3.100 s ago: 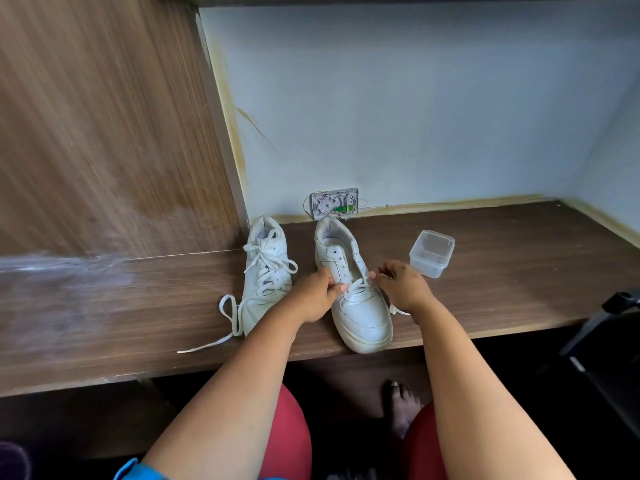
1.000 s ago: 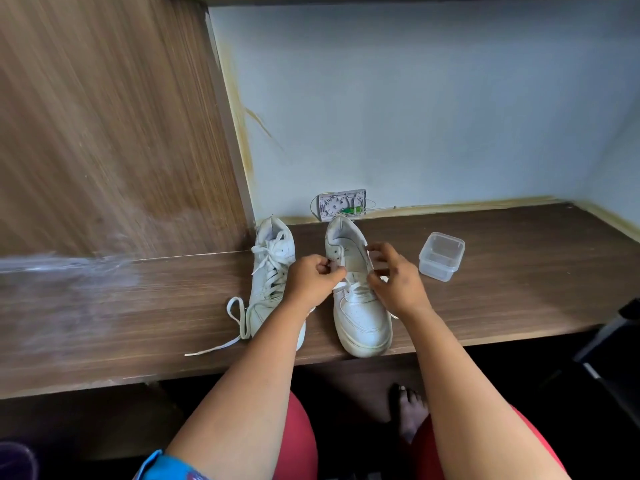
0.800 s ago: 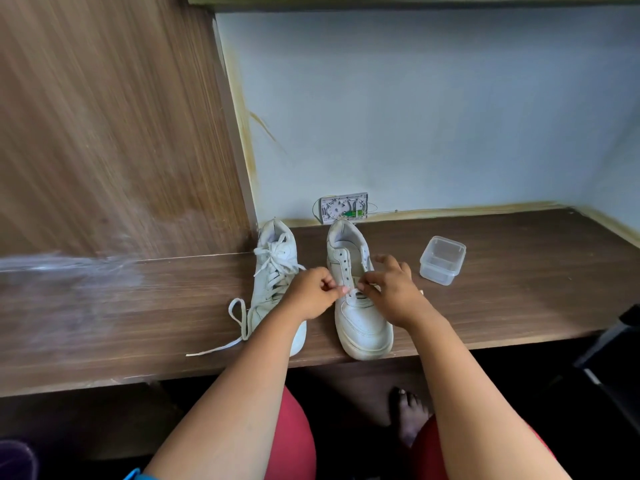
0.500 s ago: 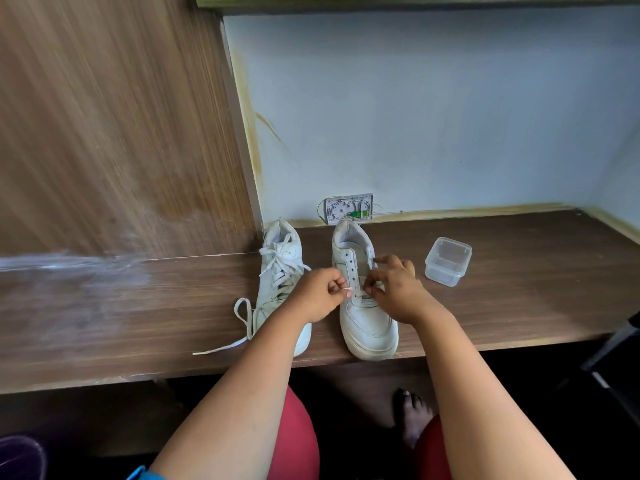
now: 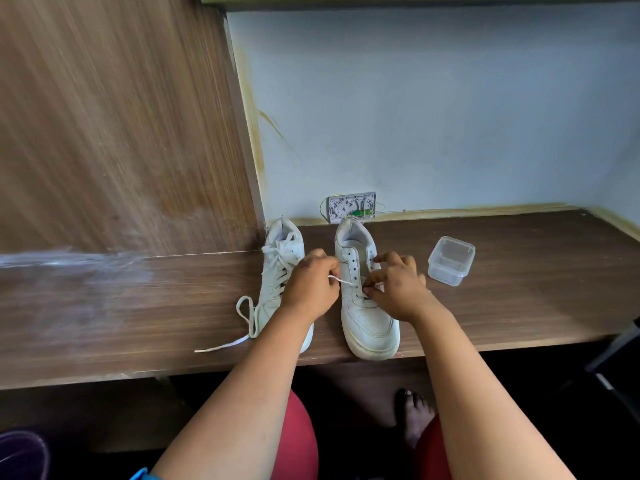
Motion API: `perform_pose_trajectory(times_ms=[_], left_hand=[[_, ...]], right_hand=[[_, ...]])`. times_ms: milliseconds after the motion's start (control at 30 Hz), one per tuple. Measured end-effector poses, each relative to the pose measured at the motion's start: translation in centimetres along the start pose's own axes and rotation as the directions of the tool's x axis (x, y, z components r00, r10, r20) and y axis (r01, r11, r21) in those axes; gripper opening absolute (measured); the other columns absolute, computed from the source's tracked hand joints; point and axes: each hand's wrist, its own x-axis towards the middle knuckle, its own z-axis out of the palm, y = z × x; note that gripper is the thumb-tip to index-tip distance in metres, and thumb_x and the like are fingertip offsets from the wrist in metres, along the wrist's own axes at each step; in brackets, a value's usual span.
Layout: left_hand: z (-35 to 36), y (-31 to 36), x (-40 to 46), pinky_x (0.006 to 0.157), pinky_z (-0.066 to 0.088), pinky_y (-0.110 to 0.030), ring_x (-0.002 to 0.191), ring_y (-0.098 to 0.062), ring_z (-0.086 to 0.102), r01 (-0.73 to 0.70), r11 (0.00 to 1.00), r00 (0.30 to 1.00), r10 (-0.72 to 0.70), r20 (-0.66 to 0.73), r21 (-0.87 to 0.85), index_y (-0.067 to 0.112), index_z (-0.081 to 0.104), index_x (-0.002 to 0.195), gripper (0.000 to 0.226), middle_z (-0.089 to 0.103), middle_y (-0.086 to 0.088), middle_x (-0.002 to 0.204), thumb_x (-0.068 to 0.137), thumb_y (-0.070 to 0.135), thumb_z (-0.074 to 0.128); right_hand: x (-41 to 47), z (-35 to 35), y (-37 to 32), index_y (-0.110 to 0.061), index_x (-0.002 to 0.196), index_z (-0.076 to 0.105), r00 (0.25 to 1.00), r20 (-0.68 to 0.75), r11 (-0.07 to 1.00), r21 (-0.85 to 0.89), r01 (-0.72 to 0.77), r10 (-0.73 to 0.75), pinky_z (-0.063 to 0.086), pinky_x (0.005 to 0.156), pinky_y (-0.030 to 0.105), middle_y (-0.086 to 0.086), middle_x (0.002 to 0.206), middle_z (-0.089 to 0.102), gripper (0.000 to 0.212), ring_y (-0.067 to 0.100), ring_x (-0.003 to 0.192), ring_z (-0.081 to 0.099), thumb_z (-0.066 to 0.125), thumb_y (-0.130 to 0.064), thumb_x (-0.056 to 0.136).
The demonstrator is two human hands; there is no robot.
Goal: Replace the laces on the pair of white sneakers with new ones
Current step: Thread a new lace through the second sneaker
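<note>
**Two white sneakers on a wooden desk, one part-laced and in hand**

Left hand (image 5: 313, 289): fingers curled, pinching a taut run of white lace (image 5: 341, 280) that stretches from the fingertips across to an eyelet on the near side of the right-hand sneaker (image 5: 365, 292).

Right hand (image 5: 394, 289): fingers bent over the sneaker's tongue and eyelet rows, thumb and fingertips closed at the lace where it meets the lower eyelets; the index finger is raised toward the upper eyelets. The exact point of the pinch is hidden by the fingers.

Right-hand sneaker: upright, toe toward the desk's front edge and slightly overhanging it, heel toward the wall. Upper eyelets are bare; lacing shows only at the lowest rows.

Left-hand sneaker (image 5: 278, 271): just beside the first, parallel, fully laced, partly covered by the left forearm. Its loose lace end (image 5: 242, 323) loops off to the left and trails across the desk.

Desk (image 5: 519, 306): dark wood-grain surface, wood side panel (image 5: 114, 133) at left, pale blue wall (image 5: 433, 109) behind.

Clear plastic container (image 5: 450, 260): lidless, to the right of the sneakers, apart from them.

Open wall outlet box (image 5: 351, 206): at the wall's base, behind the right-hand sneaker's heel.

Below the desk: red-clad knees and a bare foot (image 5: 415, 415).
</note>
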Motion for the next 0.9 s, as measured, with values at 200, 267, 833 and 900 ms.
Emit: perform_pose_trajectory(times_ms=[200,267,833,900], left_hand=[[0.4,0.2,-0.3,0.063,0.04,-0.026,0.073,-0.015,0.054,0.316,0.921,0.903,-0.22,0.368,-0.227,0.015,0.06,0.085,0.007,0.059,0.003,0.077,0.085,0.022,0.06],[0.5,0.6,-0.1,0.07,0.044,-0.029,0.074,-0.014,0.058,0.442,0.849,0.849,-0.294,0.439,-0.288,0.014,0.062,0.088,0.026,0.067,0.003,0.075,0.092,0.038,0.053],[0.6,0.9,0.5,0.081,0.036,-0.021,0.097,-0.014,0.046,-0.016,1.0,0.983,0.016,0.182,-0.001,0.013,0.072,0.096,0.013,0.052,0.005,0.088,0.089,0.012,0.061],[1.0,0.7,0.4,0.084,0.039,-0.025,0.103,-0.019,0.048,-0.004,1.0,0.978,0.003,0.208,0.004,0.013,0.069,0.096,0.012,0.053,0.002,0.092,0.09,0.01,0.059]], right_hand=[[0.4,0.4,-0.4,-0.027,0.107,0.068,0.996,0.069,0.998,0.01,-0.058,0.058,0.029,0.092,0.041,-0.007,0.146,0.025,0.02,0.024,0.131,0.018,0.054,-0.034,0.095],[0.5,0.6,-0.5,-0.025,0.112,0.066,0.995,0.081,0.998,0.008,-0.065,0.064,0.03,0.094,0.042,-0.006,0.146,0.022,0.024,0.024,0.132,0.017,0.051,-0.034,0.096],[0.2,1.6,-0.4,-0.02,0.079,0.068,0.976,-0.175,0.966,0.245,-0.083,0.128,0.041,0.094,0.042,-0.005,0.135,0.044,0.007,0.023,0.126,0.031,0.067,-0.026,0.079],[0.3,1.7,0.0,-0.021,0.091,0.073,0.987,-0.11,0.96,0.265,-0.084,0.116,0.038,0.098,0.042,-0.005,0.139,0.041,0.012,0.025,0.129,0.028,0.066,-0.026,0.082]])
